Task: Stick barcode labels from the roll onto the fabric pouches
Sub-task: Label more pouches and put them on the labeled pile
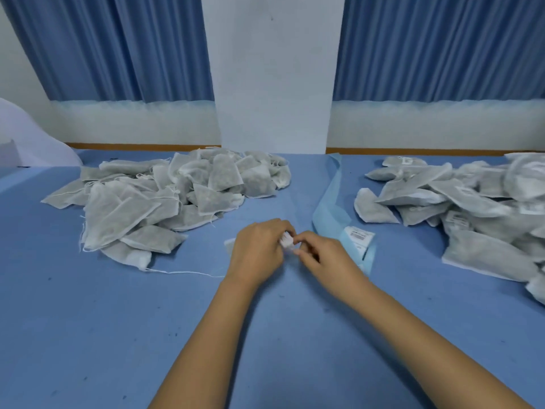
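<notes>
Pouch piles (165, 196) (well apart), left hand (256, 252), right hand (321, 258) pinching label (287, 241)

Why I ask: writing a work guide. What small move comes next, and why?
Probably press the label down onto the pouch under the left hand. Both it and the right hand pinch the label, seemingly not yet stuck flat.

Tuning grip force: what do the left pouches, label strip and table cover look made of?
Grey-white filled fabric pouches: thin matte non-woven or mesh, likely; dark filling shows through, loose threads. Light blue label backing strip: smooth coated paper, probably; it bends in soft curves. Blue table cover: matte, speckled with dark marks; cloth or sheet, cannot tell.
</notes>
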Demonstrator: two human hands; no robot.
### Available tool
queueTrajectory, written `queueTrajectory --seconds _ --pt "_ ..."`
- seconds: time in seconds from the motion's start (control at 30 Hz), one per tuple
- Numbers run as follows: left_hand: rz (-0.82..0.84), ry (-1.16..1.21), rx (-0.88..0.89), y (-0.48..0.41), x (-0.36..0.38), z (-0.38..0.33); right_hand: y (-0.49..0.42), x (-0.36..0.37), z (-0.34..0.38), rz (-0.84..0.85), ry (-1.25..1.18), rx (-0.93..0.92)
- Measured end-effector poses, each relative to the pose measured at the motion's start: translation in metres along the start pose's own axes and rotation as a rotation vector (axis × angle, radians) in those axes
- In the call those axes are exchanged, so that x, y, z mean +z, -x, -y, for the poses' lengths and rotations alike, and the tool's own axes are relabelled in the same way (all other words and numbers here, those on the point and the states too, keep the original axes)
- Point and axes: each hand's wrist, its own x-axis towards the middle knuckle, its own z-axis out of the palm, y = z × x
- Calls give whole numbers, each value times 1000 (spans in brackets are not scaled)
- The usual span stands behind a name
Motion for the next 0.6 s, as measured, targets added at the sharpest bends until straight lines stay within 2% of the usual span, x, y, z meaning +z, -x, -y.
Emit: queueTrajectory --seconds 0.07,0.1,0.23,0.3,0.37,0.5,0.6 --pt "-35 32 -26 1 2 -18 15 -23 -7 -26 44 -68" --pt "-77 35 16 3 4 -26 21 -34 -10 -57 85 -125" --pt "-330 -21 380 5 14 -45 36 -66 -29 -164 215 -265" --pt "-340 -27 471 4 16 -42 38 -77 -39 -206 210 -283" --pt "-257 50 439 7 16 -37 39 -83 -43 -282 214 -330" --pt "-32 456 150 10 14 -43 38 -82 -44 -488 231 -417" --pt "164 509 -21 10 15 -44 38 -80 -44 -545 186 -355"
